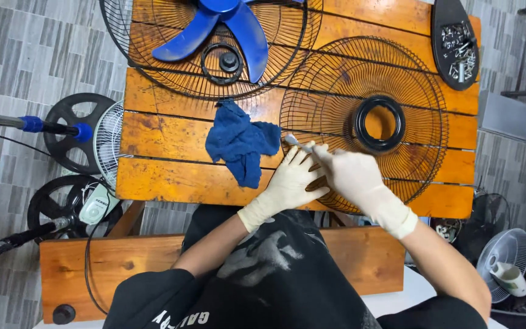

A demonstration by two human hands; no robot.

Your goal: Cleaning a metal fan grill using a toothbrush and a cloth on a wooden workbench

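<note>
Looking down from the head camera, I see both gloved hands meeting at the near-left rim of a black wire fan guard (363,125) that lies flat on the orange wooden table (165,183). The guard is round, so it has no long axis of its own; its open centre ring faces straight up at me and its wires fan outward to the rim.

My right hand (351,176) is curled closed around a small pale tool (293,141), seemingly a brush, though only its tip shows. That tool's long axis runs slantwise, its free end pointing up and left, away from my body, just off the guard's rim. The right forearm comes in from the lower right, wrist bent toward the left.

My left hand (290,183) is open, fingers spread and pointing up and right, pressed flat on the guard's rim beside the right hand, touching it. Its forearm rises from the lower left.

A crumpled blue rag (241,143) lies just left of the hands on the table. Farther off sits a second guard (171,76) with a blue fan blade (226,27) on it, and a black tray of screws (456,42) at the far-right corner.
</note>
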